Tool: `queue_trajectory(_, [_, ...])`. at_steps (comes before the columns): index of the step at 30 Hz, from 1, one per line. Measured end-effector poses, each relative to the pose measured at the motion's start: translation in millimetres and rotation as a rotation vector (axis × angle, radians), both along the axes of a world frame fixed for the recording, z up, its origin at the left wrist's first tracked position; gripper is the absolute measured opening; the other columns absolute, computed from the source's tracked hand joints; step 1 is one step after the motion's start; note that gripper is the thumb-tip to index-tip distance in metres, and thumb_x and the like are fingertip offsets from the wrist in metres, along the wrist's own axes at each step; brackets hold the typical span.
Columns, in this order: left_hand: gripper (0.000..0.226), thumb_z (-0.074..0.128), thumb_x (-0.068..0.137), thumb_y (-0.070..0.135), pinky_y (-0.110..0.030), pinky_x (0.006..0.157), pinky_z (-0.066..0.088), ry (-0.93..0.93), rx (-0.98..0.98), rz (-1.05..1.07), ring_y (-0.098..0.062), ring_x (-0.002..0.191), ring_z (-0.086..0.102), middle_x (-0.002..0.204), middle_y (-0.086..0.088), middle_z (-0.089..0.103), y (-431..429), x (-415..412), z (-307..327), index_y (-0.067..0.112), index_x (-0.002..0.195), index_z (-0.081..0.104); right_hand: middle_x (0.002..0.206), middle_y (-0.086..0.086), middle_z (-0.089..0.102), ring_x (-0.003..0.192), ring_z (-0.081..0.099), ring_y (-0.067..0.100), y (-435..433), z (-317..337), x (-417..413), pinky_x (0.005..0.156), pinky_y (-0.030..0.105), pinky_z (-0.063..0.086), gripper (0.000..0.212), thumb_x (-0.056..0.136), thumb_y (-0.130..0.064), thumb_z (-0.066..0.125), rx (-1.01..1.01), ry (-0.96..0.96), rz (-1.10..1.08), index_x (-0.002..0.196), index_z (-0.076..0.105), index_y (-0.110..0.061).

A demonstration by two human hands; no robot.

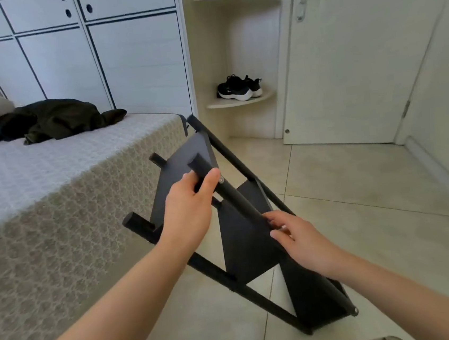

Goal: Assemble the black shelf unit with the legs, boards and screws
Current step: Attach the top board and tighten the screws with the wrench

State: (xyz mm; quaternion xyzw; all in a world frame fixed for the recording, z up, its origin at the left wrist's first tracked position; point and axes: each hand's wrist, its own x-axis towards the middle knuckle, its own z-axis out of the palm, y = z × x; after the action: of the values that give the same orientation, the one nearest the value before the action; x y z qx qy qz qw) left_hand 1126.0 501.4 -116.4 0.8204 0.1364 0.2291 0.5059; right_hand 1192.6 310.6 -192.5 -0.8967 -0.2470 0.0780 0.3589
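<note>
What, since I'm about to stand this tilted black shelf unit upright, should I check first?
1. Left hand grips the black round leg near its top end: ok.
2. Right hand holds the same leg lower down: ok.
3. Black shelf unit standing upright: not ok, it leans with its lower end on the beige tiled floor.
4. Three flat black boards in place in the frame: ok.
5. All screws tight: cannot tell; one small silver screw shows beside the left thumb.
</note>
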Motion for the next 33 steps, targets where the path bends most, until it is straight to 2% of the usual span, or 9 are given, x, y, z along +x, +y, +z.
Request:
queue_trajectory(3, [0.037, 0.052, 0.101, 0.047, -0.037, 0.069, 0.045, -0.049, 0.151, 0.033, -0.017, 0.071, 0.055, 0.066, 0.005, 0.057, -17.6, 1.4, 24.5, 0.023, 0.074, 0.061, 0.116, -0.024, 0.051, 0.112, 0.05, 0.0, -5.8, 9.8, -5.9, 0.1, 0.025, 0.045, 0.036, 0.103, -0.018, 0.047, 0.065, 0.01, -0.021, 0.134, 0.048, -0.036])
queue_trajectory(6, [0.036, 0.049, 0.099, 0.054, -0.036, 0.061, 0.045, -0.017, 0.32, 0.064, -0.02, 0.068, 0.059, 0.068, 0.005, 0.055, -36.4, -3.7, 40.1, 0.025, 0.083, 0.061, 0.123, -0.016, 0.054, 0.115, 0.054, 0.006, -9.7, 15.2, -16.9, 0.099, 0.027, 0.048, 0.033, 0.103, -0.016, 0.046, 0.102, 0.045, -0.066, 0.132, 0.048, -0.032])
queue_trajectory(10, [0.04, 0.044, 0.099, 0.06, -0.053, 0.094, 0.05, 0.064, 0.453, 0.082, -0.025, 0.091, 0.066, 0.079, 0.008, 0.056, -64.4, -10.4, 54.3, 0.025, 0.098, 0.063, 0.125, -0.007, 0.06, 0.092, 0.057, -0.002, -12.5, 24.1, -30.6, 0.068, 0.009, 0.045, 0.034, 0.101, -0.019, 0.053, 0.126, 0.042, -0.12, 0.133, 0.045, -0.025])
queue_trajectory(12, [0.038, 0.043, 0.101, 0.057, -0.059, 0.107, 0.039, 0.07, 0.478, 0.085, -0.025, 0.103, 0.064, 0.087, 0.008, 0.06, -76.5, -10.7, 57.3, 0.024, 0.1, 0.062, 0.131, -0.004, 0.057, 0.1, 0.06, 0.004, -16.0, 30.5, -36.2, 0.076, 0.014, 0.049, 0.035, 0.102, -0.02, 0.05, 0.163, 0.046, -0.16, 0.136, 0.042, -0.023])
queue_trajectory(15, [0.045, 0.039, 0.103, 0.055, -0.061, 0.119, 0.021, 0.105, 0.509, 0.1, -0.024, 0.121, 0.058, 0.113, 0.002, 0.067, -89.6, -10.8, 55.9, 0.021, 0.122, 0.062, 0.135, 0.002, 0.056, 0.118, 0.059, 0.021, -25.2, 37.2, -45.4, 0.096, 0.035, 0.054, 0.03, 0.105, -0.016, 0.044, 0.247, 0.093, -0.214, 0.133, 0.043, -0.024])
queue_trajectory(18, [0.052, 0.037, 0.103, 0.056, -0.06, 0.121, 0.013, 0.132, 0.495, 0.102, -0.024, 0.134, 0.051, 0.133, 0.0, 0.062, -95.0, -12.0, 51.2, 0.021, 0.137, 0.056, 0.131, 0.005, 0.059, 0.113, 0.062, 0.023, -31.0, 41.7, -52.1, 0.09, 0.038, 0.057, 0.026, 0.105, -0.014, 0.043, 0.272, 0.107, -0.211, 0.128, 0.044, -0.026])
queue_trajectory(23, [0.057, 0.035, 0.104, 0.056, -0.059, 0.123, 0.001, 0.128, 0.461, 0.13, -0.023, 0.143, 0.042, 0.146, -0.001, 0.054, -86.8, -18.3, 47.5, 0.022, 0.148, 0.046, 0.13, 0.004, 0.06, 0.116, 0.061, 0.023, -22.2, 42.2, -59.1, 0.096, 0.046, 0.054, 0.027, 0.104, -0.014, 0.045, 0.304, 0.13, -0.215, 0.127, 0.045, -0.029])
queue_trajectory(27, [0.053, 0.034, 0.103, 0.057, -0.059, 0.122, -0.005, 0.119, 0.416, 0.116, -0.015, 0.15, 0.028, 0.135, -0.001, 0.064, -72.6, -18.5, 47.0, 0.023, 0.139, 0.055, 0.13, 0.004, 0.061, 0.115, 0.062, 0.023, -13.5, 42.9, -59.3, 0.096, 0.047, 0.054, 0.027, 0.103, -0.014, 0.047, 0.334, 0.156, -0.205, 0.126, 0.045, -0.029])
queue_trajectory(33, [0.047, 0.041, 0.1, 0.056, -0.058, 0.121, 0.0, 0.022, 0.426, 0.145, -0.021, 0.134, 0.05, 0.11, -0.001, 0.071, -61.9, -28.3, 51.5, 0.021, 0.113, 0.069, 0.126, 0.002, 0.061, 0.11, 0.063, 0.022, -10.0, 43.8, -64.0, 0.082, 0.043, 0.061, 0.026, 0.102, -0.017, 0.049, 0.338, 0.199, -0.121, 0.12, 0.044, -0.035])
